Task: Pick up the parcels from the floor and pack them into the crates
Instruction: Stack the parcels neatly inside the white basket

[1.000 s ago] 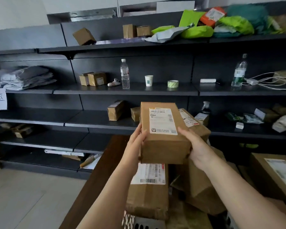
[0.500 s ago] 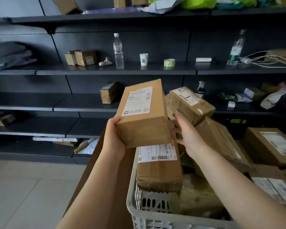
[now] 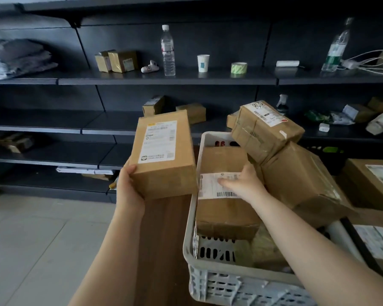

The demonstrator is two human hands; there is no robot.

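**Two hands, two parcels at the grey crate**

Two cardboard parcels are under the person's hands. The left hand [image 3: 128, 191] grips the near lower corner of a labelled parcel [image 3: 164, 155], thumb on its top face and the remaining digits underneath, holding it in the air just left of the grey plastic crate [image 3: 191, 244], label facing up. The right hand [image 3: 241, 184] lies flat, fingers spread, on the white shipping label of a brown parcel [image 3: 223, 208] that sits inside the crate against its left wall; whether the fingers curl round the far edge is hard to tell.

A taped parcel [image 3: 266, 131] rests tilted on the crate's far rim, leaning on a larger carton [image 3: 301, 184] that lies across the crate's right side. More labelled boxes stand to the right of the crate.

Behind, dark shelving [image 3: 164, 77] carries a clear water bottle [image 3: 168, 50], a paper cup [image 3: 203, 62] and a roll of green tape [image 3: 239, 67].
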